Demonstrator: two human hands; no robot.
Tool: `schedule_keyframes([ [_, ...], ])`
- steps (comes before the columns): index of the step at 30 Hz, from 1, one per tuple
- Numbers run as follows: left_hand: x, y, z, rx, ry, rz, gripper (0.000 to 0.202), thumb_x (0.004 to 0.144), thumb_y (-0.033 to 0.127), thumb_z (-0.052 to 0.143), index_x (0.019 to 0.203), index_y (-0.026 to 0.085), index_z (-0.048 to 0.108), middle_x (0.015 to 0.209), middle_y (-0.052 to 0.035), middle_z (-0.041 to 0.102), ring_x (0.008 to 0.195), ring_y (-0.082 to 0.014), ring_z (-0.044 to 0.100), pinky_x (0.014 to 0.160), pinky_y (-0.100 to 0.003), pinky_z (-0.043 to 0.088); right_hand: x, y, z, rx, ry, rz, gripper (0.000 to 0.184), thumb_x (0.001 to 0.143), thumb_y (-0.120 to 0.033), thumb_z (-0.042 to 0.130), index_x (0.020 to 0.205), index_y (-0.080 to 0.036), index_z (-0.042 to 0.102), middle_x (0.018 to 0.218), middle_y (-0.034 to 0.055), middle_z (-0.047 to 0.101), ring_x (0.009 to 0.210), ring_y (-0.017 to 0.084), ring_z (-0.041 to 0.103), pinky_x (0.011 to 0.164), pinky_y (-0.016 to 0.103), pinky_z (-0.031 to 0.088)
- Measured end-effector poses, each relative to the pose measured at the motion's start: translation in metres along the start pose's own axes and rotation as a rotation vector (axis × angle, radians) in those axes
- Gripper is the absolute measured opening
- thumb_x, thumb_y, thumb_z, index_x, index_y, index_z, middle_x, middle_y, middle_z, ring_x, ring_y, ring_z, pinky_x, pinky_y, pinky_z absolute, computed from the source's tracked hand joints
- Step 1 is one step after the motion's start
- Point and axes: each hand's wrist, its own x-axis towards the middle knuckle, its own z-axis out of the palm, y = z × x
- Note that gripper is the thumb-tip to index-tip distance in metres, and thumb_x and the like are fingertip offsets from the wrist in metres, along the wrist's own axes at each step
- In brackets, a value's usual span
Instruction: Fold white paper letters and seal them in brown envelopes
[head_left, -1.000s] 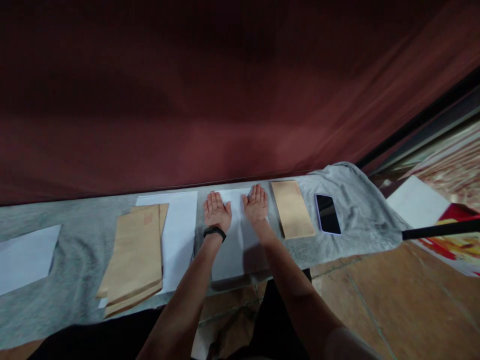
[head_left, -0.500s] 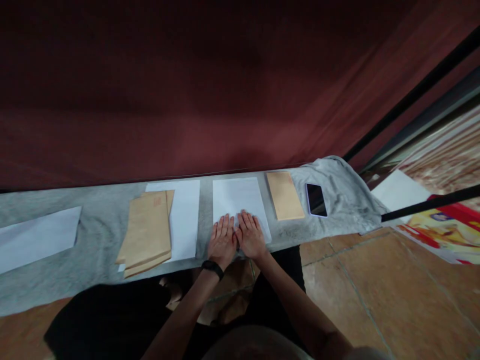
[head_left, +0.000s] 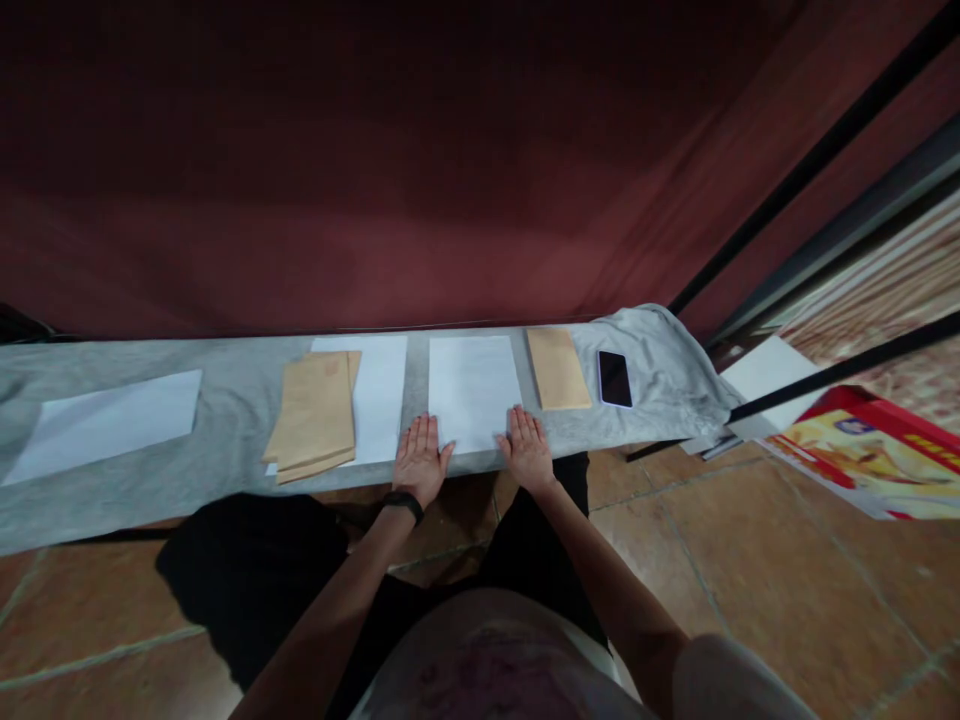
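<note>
White sheet (head_left: 474,385) lies flat, its long axis running front to back across the bench (head_left: 240,375)

The sheet sits between the two hands, one short edge toward the dark red hanging (head_left: 450,260) and the other toward the person. It is smooth, plain and rectangular; whether it is one leaf or several cannot be told. The left hand (head_left: 421,462) rests at its near left corner, the right hand (head_left: 528,450) at its near right edge. In each the grip is spread flat, palm down, thumb angled inward, with nothing clasped. A black band (head_left: 405,504) circles the left wrist.

Left of the sheet, matte brown paper envelopes (head_left: 319,410) lie slightly fanned over more white paper (head_left: 384,385), long axes also front to back. Farther left, a long white piece of paper (head_left: 112,420) slants along the bench. To the right, a stiff brown envelope (head_left: 559,370) points front to back, its near end veering right; beside it lies a glossy, dark-screened phone (head_left: 615,380) with rounded corners. The covering is soft grey cloth (head_left: 671,375), rumpled at the right end. Below are tan floor tiles (head_left: 675,600).
</note>
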Motion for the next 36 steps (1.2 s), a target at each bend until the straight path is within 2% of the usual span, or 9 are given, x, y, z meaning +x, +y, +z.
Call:
schedule_keyframes([
  [4, -0.004, 0.008, -0.008, 0.035, -0.005, 0.045, 0.067, 0.103, 0.044, 0.034, 0.155, 0.003, 0.032, 0.163, -0.0203, 0.031, 0.154, -0.0311, 0.024, 0.126, -0.05, 0.02, -0.006, 0.004, -0.004, -0.005, -0.013, 0.006, 0.061, 0.107, -0.042, 0.037, 0.154, -0.002, 0.037, 0.156, 0.022, 0.043, 0.146, 0.033, 0.041, 0.119, 0.05, 0.031],
  [8, 0.003, 0.038, -0.009, 0.02, -0.066, 0.228, 0.06, 0.104, 0.037, 0.031, 0.157, 0.011, 0.031, 0.165, -0.013, 0.031, 0.156, -0.0248, 0.02, 0.128, -0.047, 0.018, 0.005, -0.011, -0.005, 0.02, -0.04, 0.071, 0.057, 0.108, -0.038, 0.031, 0.152, -0.004, 0.041, 0.156, 0.021, 0.043, 0.146, 0.033, 0.04, 0.12, 0.054, 0.029],
  [12, 0.011, 0.057, -0.001, 0.009, -0.164, 0.287, 0.059, 0.101, 0.031, 0.035, 0.154, 0.006, 0.036, 0.164, -0.0152, 0.033, 0.154, -0.0254, 0.024, 0.127, -0.045, 0.02, 0.02, -0.031, -0.003, 0.082, -0.141, -0.062, 0.051, 0.108, -0.033, 0.029, 0.153, -0.013, 0.044, 0.16, 0.0134, 0.041, 0.149, 0.026, 0.036, 0.123, 0.047, 0.027],
  [15, 0.008, 0.053, 0.0, -0.002, -0.16, 0.313, 0.06, 0.101, 0.031, 0.036, 0.154, 0.004, 0.035, 0.164, -0.0169, 0.032, 0.155, -0.0254, 0.023, 0.127, -0.044, 0.02, 0.018, -0.032, -0.002, 0.076, -0.16, -0.114, 0.051, 0.108, -0.033, 0.031, 0.153, -0.014, 0.043, 0.16, 0.0131, 0.039, 0.15, 0.026, 0.035, 0.124, 0.048, 0.025],
  [20, 0.005, 0.04, -0.008, -0.026, -0.177, 0.313, 0.059, 0.103, 0.036, 0.032, 0.154, 0.007, 0.037, 0.163, -0.0153, 0.035, 0.153, -0.0237, 0.028, 0.126, -0.043, 0.024, 0.01, -0.019, -0.004, 0.044, -0.124, -0.012, 0.054, 0.106, -0.034, 0.039, 0.153, -0.008, 0.042, 0.158, 0.0195, 0.04, 0.147, 0.03, 0.039, 0.121, 0.049, 0.029],
  [23, 0.022, 0.041, -0.011, -0.029, -0.182, 0.285, 0.055, 0.103, 0.029, 0.029, 0.151, 0.008, 0.042, 0.161, -0.0138, 0.04, 0.152, -0.0224, 0.031, 0.127, -0.042, 0.024, 0.027, -0.018, -0.004, 0.051, -0.129, 0.065, 0.047, 0.104, -0.029, 0.039, 0.145, -0.008, 0.052, 0.152, 0.0206, 0.05, 0.142, 0.03, 0.046, 0.12, 0.05, 0.029],
  [26, 0.051, 0.047, -0.009, -0.03, -0.191, 0.255, 0.054, 0.1, 0.021, 0.028, 0.15, 0.007, 0.044, 0.161, -0.0131, 0.039, 0.153, -0.0224, 0.028, 0.128, -0.042, 0.02, 0.056, -0.026, 0.0, 0.103, -0.149, 0.062, 0.043, 0.105, -0.026, 0.037, 0.139, -0.012, 0.058, 0.149, 0.0157, 0.054, 0.139, 0.026, 0.05, 0.121, 0.047, 0.03],
  [31, 0.077, 0.044, 0.003, -0.006, -0.223, 0.174, 0.059, 0.101, 0.028, 0.03, 0.155, 0.007, 0.035, 0.165, -0.0139, 0.03, 0.155, -0.0251, 0.022, 0.127, -0.045, 0.02, 0.076, -0.033, 0.014, 0.079, -0.169, -0.036, 0.049, 0.107, -0.033, 0.036, 0.15, -0.012, 0.047, 0.158, 0.0142, 0.043, 0.147, 0.026, 0.039, 0.122, 0.046, 0.029],
  [36, 0.076, 0.025, 0.015, 0.031, -0.104, 0.078, 0.062, 0.102, 0.036, 0.029, 0.156, 0.005, 0.031, 0.164, -0.0171, 0.03, 0.155, -0.0253, 0.022, 0.127, -0.045, 0.021, 0.067, -0.021, 0.021, 0.001, -0.128, 0.029, 0.055, 0.106, -0.038, 0.039, 0.154, -0.01, 0.04, 0.161, 0.0176, 0.037, 0.149, 0.029, 0.035, 0.122, 0.047, 0.027],
])
